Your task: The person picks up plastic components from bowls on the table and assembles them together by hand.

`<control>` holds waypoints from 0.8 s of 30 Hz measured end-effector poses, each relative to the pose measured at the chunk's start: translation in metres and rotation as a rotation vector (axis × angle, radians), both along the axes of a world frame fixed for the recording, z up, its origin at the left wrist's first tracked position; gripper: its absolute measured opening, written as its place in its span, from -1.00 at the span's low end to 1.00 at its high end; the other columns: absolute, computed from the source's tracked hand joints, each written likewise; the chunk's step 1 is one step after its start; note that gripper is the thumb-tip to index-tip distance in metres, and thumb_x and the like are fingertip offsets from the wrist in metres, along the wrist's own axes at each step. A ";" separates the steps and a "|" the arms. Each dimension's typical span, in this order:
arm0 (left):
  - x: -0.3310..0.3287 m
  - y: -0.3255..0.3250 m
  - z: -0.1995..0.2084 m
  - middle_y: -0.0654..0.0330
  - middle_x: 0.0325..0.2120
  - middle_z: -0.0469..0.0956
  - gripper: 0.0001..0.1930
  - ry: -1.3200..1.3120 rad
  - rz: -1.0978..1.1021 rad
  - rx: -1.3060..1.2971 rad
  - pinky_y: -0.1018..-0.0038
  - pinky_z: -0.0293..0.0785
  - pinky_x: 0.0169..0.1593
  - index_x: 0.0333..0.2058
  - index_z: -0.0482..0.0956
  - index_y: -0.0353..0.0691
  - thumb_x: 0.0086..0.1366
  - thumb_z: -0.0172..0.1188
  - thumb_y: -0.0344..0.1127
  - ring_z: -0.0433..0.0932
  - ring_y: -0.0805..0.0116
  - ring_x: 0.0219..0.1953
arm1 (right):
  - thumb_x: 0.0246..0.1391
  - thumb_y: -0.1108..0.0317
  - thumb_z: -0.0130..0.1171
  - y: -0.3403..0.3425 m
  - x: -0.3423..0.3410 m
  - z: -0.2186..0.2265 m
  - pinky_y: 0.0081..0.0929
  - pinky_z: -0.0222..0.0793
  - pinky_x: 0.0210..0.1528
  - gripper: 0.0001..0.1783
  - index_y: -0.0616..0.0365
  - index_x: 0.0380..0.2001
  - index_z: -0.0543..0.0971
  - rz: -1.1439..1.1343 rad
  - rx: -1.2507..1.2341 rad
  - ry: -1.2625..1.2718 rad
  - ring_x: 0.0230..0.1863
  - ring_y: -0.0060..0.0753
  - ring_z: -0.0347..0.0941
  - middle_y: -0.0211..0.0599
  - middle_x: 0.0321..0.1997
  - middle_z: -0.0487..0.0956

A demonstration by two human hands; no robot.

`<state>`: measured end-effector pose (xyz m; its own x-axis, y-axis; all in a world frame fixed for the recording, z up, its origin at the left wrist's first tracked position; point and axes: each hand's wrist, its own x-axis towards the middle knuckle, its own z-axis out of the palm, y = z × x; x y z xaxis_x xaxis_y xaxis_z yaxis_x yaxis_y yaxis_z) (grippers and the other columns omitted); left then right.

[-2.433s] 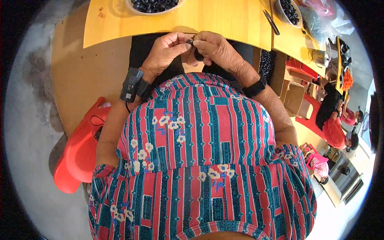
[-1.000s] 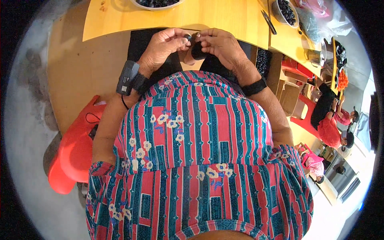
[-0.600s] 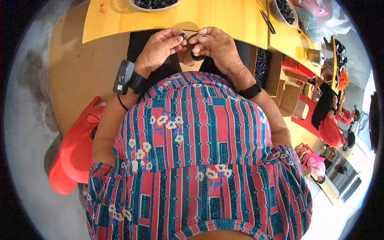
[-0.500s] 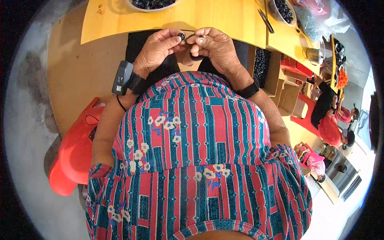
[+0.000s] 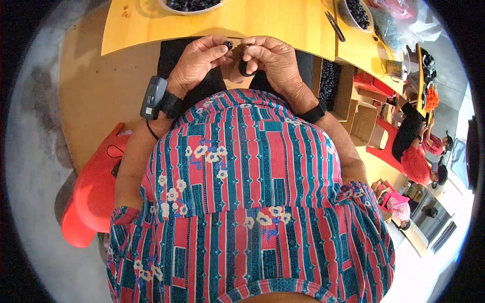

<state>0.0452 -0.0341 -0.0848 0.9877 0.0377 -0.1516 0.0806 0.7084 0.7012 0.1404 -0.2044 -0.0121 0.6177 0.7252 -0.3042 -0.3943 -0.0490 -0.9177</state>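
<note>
My left hand (image 5: 201, 59) pinches a small black ring-shaped part (image 5: 229, 45) between thumb and forefinger, its round opening showing. Facing it across a narrow gap is my right hand (image 5: 275, 58), with thumb and forefinger pressed together; whatever lies in that pinch is too small to make out. A larger black rounded piece (image 5: 245, 68) shows beneath the right fingers, held against them. Both hands are raised over my lap at the front edge of the yellow table (image 5: 273, 30).
On the table stand a bowl of black parts (image 5: 194, 5) and, farther right, a second tub of black parts (image 5: 359, 15). Black-handled snips (image 5: 335, 26) lie between them. Cardboard boxes (image 5: 365, 121) sit at right; a red chair (image 5: 96, 197) is at left. Several people work at far right.
The larger black piece under my right fingers has tilted and shows more of its side. The fingertips of my two hands stay close, with little other movement.
</note>
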 end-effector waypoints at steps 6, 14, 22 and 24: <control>0.001 -0.002 -0.001 0.27 -0.34 0.50 -0.82 -0.026 0.010 0.006 0.46 0.44 -0.10 -0.20 0.47 -0.27 0.21 0.10 -0.40 0.46 0.48 -0.31 | 0.12 0.43 -0.01 -0.002 -0.001 0.002 -0.68 0.40 -0.48 -0.80 0.30 -0.23 0.50 0.010 -0.070 -0.091 -0.54 -0.64 0.40 -0.35 -0.47 0.49; -0.002 -0.007 0.001 0.32 -0.31 0.49 -0.82 0.000 0.023 0.036 0.45 0.42 -0.09 -0.20 0.47 -0.23 0.22 0.10 -0.38 0.45 0.49 -0.29 | 0.10 0.47 -0.02 -0.002 -0.002 -0.003 -0.68 0.41 -0.47 -0.83 0.28 -0.23 0.41 -0.009 -0.006 -0.212 -0.52 -0.58 0.43 -0.29 -0.45 0.51; 0.001 -0.008 -0.005 0.27 -0.32 0.50 -0.81 -0.013 0.009 0.024 0.50 0.46 -0.12 -0.20 0.47 -0.28 0.22 0.12 -0.37 0.50 0.45 -0.26 | 0.08 0.49 0.03 -0.002 -0.002 -0.008 -0.65 0.40 -0.65 -0.85 0.31 -0.28 0.47 -0.026 -0.002 -0.022 -0.57 -0.54 0.45 -0.26 -0.49 0.53; 0.001 -0.006 -0.004 0.27 -0.32 0.50 -0.81 -0.023 0.002 0.019 0.49 0.46 -0.11 -0.20 0.47 -0.28 0.22 0.12 -0.37 0.50 0.45 -0.25 | 0.08 0.49 0.03 0.001 -0.004 -0.004 -0.66 0.39 -0.66 -0.86 0.30 -0.28 0.48 -0.040 -0.003 0.010 -0.58 -0.53 0.45 -0.27 -0.51 0.53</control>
